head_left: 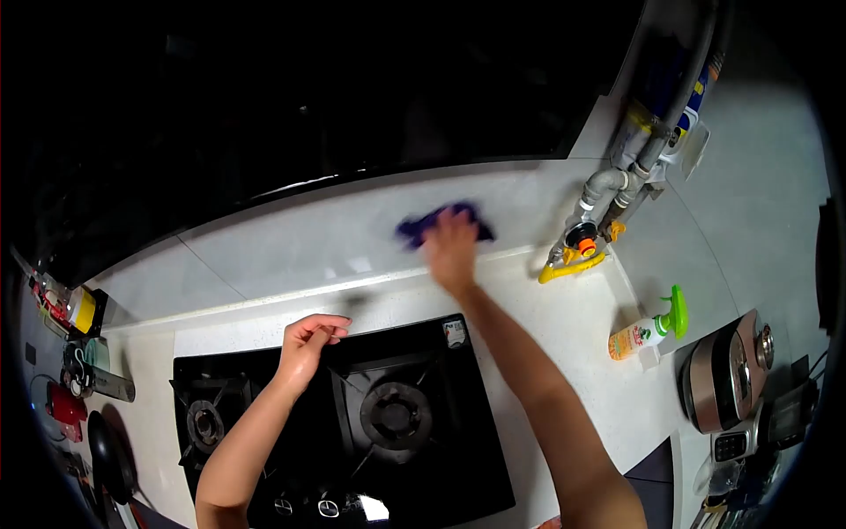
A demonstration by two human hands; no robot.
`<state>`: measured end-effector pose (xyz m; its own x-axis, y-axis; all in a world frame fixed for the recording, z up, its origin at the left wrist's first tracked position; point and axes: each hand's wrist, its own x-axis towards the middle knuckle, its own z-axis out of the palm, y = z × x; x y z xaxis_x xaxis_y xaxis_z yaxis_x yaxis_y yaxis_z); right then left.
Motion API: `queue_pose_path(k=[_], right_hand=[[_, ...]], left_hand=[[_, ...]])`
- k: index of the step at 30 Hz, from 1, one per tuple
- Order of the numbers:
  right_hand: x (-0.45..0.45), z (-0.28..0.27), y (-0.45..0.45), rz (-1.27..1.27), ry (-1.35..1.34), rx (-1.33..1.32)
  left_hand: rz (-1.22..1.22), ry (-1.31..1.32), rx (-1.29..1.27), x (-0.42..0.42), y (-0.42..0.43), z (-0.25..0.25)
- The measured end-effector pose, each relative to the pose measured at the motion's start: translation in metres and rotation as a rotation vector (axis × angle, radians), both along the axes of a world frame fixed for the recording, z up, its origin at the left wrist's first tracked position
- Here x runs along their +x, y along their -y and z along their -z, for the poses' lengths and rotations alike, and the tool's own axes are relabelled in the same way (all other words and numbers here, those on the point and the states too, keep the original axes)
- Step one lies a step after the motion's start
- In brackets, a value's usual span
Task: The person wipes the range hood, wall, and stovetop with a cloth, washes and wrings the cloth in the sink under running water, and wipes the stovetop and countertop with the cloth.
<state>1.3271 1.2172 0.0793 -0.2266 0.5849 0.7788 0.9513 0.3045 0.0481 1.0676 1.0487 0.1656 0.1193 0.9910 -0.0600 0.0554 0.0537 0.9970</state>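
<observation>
My right hand (451,245) presses a dark purple cloth (412,231) against the grey wall tiles (326,238) behind the stove; hand and cloth are blurred by motion. Over the back edge of the black gas stove (476,423) hovers my left hand (308,342), its fingers curled together with nothing visible in them. Two burners show on the stove, the right burner (396,415) between my forearms and the left burner (205,425) partly behind my left arm.
A black range hood (335,88) hangs above the tiles. At right are gas pipes with a yellow hose (573,268), a spray bottle (636,337) with a green trigger and a rice cooker (723,375). A black pan (110,454) stands at left.
</observation>
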Motion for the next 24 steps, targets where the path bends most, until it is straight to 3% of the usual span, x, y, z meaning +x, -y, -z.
queue_pose_path(k=[1, 2, 4, 7, 8, 9, 14, 24], right_hand=[[-0.011, 0.007, 0.02, -0.221, 0.048, 0.005], [-0.017, 0.015, 0.023, -0.258, -0.053, -0.013], [-0.004, 0.015, 0.01, -0.189, 0.126, 0.01], [-0.006, -0.056, -0.001, -0.01, 0.153, 0.038], [-0.02, -0.08, -0.002, -0.057, 0.129, 0.159], [-0.037, -0.095, -0.004, -0.1, 0.1, 0.278], [-0.146, -0.106, -0.001, -0.217, 0.131, 0.328], [-0.389, -0.125, 0.026, -0.434, 0.249, 0.259]], left_hand=[[-0.001, 0.006, 0.003, -0.001, -0.003, -0.001], [0.011, 0.005, 0.012, -0.002, -0.004, -0.01], [0.012, 0.032, 0.031, -0.009, 0.004, -0.023], [0.011, 0.009, 0.064, -0.046, 0.013, -0.025], [-0.015, 0.025, 0.078, -0.061, 0.017, -0.022], [-0.069, 0.03, 0.082, -0.074, 0.021, -0.02], [-0.244, 0.12, 0.087, -0.15, 0.05, -0.018], [-0.452, 0.21, 0.135, -0.3, 0.112, -0.01]])
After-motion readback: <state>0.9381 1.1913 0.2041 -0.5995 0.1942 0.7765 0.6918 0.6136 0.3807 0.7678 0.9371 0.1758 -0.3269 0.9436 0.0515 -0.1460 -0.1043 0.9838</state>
